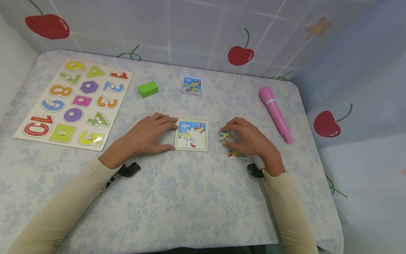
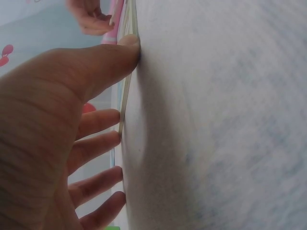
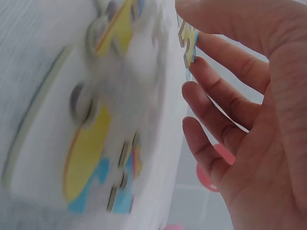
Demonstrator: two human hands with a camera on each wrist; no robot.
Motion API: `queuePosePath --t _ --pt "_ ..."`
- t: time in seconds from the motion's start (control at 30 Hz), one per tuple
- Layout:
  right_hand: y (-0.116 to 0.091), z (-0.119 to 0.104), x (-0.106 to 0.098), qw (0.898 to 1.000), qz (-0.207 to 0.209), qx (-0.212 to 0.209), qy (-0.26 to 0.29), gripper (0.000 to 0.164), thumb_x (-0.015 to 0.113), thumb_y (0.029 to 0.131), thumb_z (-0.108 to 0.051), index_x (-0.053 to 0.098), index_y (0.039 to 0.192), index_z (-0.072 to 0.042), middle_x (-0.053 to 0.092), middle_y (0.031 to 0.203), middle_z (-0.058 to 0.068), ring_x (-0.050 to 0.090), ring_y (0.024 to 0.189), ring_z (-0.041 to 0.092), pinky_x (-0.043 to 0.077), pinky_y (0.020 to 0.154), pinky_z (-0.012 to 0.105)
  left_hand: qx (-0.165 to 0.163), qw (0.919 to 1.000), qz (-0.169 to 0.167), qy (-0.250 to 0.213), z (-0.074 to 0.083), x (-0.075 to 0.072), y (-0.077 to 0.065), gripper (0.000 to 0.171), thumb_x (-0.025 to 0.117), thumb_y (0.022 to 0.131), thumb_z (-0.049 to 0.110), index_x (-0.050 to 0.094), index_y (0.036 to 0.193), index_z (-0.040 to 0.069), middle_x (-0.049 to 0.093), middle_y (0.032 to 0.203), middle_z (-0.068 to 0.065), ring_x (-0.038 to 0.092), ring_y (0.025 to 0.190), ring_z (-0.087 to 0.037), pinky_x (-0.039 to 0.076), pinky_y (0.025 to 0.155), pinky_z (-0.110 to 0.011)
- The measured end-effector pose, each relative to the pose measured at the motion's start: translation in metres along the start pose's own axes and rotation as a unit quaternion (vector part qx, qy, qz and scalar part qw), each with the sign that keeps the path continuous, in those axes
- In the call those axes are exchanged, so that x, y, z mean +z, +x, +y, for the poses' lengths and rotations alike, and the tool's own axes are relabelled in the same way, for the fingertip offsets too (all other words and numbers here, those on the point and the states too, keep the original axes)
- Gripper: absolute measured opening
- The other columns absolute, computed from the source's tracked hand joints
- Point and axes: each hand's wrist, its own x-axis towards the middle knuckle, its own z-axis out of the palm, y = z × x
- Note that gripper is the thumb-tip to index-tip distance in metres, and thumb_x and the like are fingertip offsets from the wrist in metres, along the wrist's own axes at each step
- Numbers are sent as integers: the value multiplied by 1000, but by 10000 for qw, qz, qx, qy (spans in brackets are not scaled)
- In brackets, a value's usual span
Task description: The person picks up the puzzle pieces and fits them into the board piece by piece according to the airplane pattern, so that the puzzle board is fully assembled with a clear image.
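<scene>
My left hand lies along the left side of a small square puzzle board; thumb and fingertips touch its edge, spread apart. Some pieces sit in the board, showing sky and part of a red plane, with pale gaps at its lower part. Right of the board, my right hand pinches a yellow-and-blue puzzle piece between thumb and fingers. In the right wrist view that puzzle piece stands tilted at the fingertips. Below that hand, loose puzzle pieces lie on the cloth, partly hidden.
A picture card with a yellow plane lies behind the board, and a green block left of it. A number-and-shape board covers the left side. The pink microphone-shaped toy lies at the right.
</scene>
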Motion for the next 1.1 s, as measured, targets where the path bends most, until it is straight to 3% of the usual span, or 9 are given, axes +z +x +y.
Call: queuePosePath --t 1.1 --pt "56 -40 16 9949 -101 -920 -404 39 89 91 -28 78 128 -18 69 126 0 62 118 22 52 103 44 -42 9999 -96 56 0 0 0 73 86 89 53 66 146 13 52 163 -5 47 144 -33 46 109 -57"
